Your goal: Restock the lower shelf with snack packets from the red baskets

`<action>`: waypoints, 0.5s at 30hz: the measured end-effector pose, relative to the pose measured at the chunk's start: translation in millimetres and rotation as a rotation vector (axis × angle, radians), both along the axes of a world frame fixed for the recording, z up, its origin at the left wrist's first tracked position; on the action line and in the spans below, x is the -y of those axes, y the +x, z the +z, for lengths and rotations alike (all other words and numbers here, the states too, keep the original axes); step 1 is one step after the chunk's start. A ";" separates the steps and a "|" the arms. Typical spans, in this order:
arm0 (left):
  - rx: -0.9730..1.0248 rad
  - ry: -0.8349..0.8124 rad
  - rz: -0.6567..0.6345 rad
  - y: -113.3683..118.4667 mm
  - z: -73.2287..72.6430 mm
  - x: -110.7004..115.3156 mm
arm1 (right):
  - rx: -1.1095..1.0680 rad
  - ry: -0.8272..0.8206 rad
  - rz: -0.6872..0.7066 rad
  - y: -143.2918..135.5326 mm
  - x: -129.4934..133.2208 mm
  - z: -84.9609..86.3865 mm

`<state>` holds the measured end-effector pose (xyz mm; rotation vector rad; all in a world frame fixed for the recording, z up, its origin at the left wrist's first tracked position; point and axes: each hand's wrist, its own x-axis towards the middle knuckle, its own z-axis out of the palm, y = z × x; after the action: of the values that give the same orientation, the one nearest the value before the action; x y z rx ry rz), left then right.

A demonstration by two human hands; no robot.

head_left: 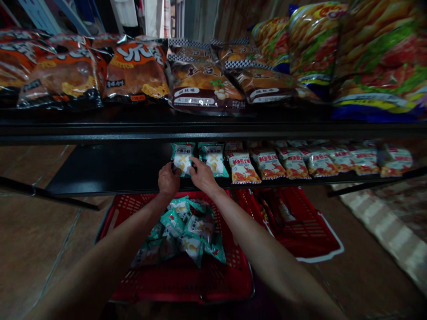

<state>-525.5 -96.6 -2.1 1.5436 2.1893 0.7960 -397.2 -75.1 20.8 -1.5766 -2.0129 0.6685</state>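
Observation:
On the lower black shelf (110,169) a small teal-and-white snack bag (183,153) stands upright between my two hands. My left hand (168,180) grips its left lower edge, and my right hand (202,174) has its fingers on the right side. A second teal snack bag (214,159) stands just to the right, partly behind my right hand. Below, a red shopping basket (180,286) on the floor holds a pile of similar teal bags (198,226).
White-and-orange snack bags (245,165) line the lower shelf to the right. Overhead, the upper shelf edge (207,133) carries large orange bags (135,71), brown bags (203,86) and tall bags (313,49). Another red basket (310,240) with a white handle sits at right.

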 end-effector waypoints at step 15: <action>-0.023 -0.024 0.018 5.3 6.9 5.7 | -0.050 0.093 -0.028 14.8 -1.9 3.8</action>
<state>-520.3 -102.3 4.8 1.5311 2.2243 0.7577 -382.4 -73.2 24.7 -1.5161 -1.9535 0.5897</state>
